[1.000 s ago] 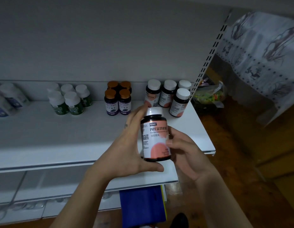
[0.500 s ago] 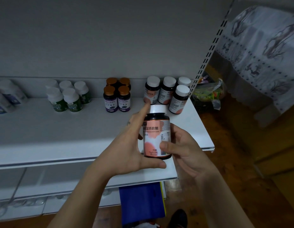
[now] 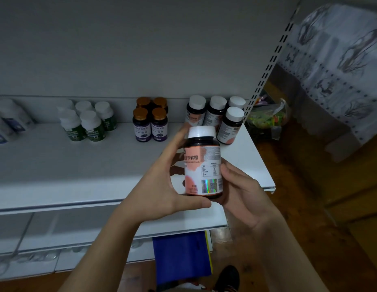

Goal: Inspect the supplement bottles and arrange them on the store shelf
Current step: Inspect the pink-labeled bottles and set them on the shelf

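I hold a dark supplement bottle (image 3: 203, 163) with a white cap and a pink-and-white label upright in front of the white shelf (image 3: 56, 165). My left hand (image 3: 162, 180) grips it from the left, thumb under the base and a finger up beside the cap. My right hand (image 3: 238, 190) holds its right side and bottom. The label's table and a shiny sticker face me. Several matching pink-label bottles (image 3: 217, 116) stand at the shelf's back right.
Purple-label bottles with bronze caps (image 3: 150, 123) stand mid-shelf, green-label bottles (image 3: 88, 123) further left, and blue-label white bottles (image 3: 8, 121) at the far left. A slotted upright (image 3: 269, 60) bounds the shelf on the right. A blue bag (image 3: 181, 258) hangs below; a plastic bag (image 3: 267, 116) lies on the floor.
The bottle has been turned in my hands: the front label has rotated away to the left, and the printed table and shiny sticker now face me. Both hands keep hold.
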A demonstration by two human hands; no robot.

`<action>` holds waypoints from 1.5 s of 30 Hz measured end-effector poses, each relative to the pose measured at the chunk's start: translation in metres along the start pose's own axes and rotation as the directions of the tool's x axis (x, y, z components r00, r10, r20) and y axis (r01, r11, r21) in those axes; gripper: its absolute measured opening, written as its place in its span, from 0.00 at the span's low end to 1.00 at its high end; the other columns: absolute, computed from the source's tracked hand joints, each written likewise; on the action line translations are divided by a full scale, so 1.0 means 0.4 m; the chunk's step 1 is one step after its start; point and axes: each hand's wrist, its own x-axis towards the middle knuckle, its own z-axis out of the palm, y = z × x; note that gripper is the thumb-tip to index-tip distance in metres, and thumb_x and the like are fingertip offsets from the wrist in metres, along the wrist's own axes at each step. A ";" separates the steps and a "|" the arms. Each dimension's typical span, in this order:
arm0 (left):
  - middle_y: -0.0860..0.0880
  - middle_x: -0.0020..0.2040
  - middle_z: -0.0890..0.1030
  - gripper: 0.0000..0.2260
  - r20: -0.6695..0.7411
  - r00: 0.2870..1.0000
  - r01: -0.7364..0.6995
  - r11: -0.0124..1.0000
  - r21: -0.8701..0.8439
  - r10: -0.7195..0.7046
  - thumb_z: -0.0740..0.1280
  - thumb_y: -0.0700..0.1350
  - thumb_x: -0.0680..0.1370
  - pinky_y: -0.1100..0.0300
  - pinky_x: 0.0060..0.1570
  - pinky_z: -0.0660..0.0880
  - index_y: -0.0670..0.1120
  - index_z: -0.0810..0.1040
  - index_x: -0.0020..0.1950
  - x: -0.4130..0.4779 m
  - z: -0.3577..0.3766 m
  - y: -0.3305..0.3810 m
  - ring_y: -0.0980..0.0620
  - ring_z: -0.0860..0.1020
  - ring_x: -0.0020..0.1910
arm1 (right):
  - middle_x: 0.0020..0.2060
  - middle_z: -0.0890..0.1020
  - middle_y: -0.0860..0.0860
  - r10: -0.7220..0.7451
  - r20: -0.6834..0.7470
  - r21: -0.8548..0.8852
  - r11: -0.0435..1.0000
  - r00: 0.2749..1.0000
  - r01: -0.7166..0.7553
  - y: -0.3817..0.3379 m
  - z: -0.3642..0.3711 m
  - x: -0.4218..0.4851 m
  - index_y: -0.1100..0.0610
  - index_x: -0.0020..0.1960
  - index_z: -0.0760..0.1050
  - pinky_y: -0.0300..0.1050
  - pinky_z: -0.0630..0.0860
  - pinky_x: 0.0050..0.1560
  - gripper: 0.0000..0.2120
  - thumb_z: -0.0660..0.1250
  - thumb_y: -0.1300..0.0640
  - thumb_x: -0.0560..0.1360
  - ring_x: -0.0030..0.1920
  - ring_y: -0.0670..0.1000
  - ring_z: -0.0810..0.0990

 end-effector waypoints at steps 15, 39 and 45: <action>0.58 0.68 0.65 0.54 -0.011 0.997 0.076 0.992 0.102 -0.075 0.79 0.52 0.63 0.63 0.56 0.76 0.62 0.46 0.78 0.002 0.002 -0.031 0.61 0.71 0.64 | 0.62 0.80 0.59 -0.045 -0.144 -0.107 0.994 0.988 0.029 -0.003 0.008 0.008 0.58 0.70 0.69 0.51 0.81 0.52 0.26 0.66 0.53 0.74 0.62 0.60 0.80; 0.59 0.65 0.74 0.38 -0.054 0.977 0.205 0.979 0.003 -0.204 0.74 0.54 0.71 0.53 0.56 0.79 0.57 0.59 0.76 -0.009 0.022 -0.012 0.58 0.79 0.58 | 0.59 0.83 0.55 -0.033 -0.243 -0.241 0.970 0.970 -0.028 -0.007 0.006 -0.001 0.56 0.63 0.75 0.50 0.80 0.57 0.21 0.64 0.48 0.74 0.61 0.56 0.80; 0.56 0.68 0.74 0.39 -0.034 0.982 0.188 0.982 0.032 -0.187 0.70 0.55 0.72 0.55 0.56 0.79 0.54 0.55 0.79 -0.011 0.025 -0.012 0.59 0.76 0.62 | 0.63 0.79 0.59 0.039 -0.184 -0.108 0.992 0.982 -0.060 -0.003 0.003 -0.006 0.58 0.69 0.72 0.58 0.73 0.67 0.22 0.59 0.51 0.78 0.66 0.60 0.77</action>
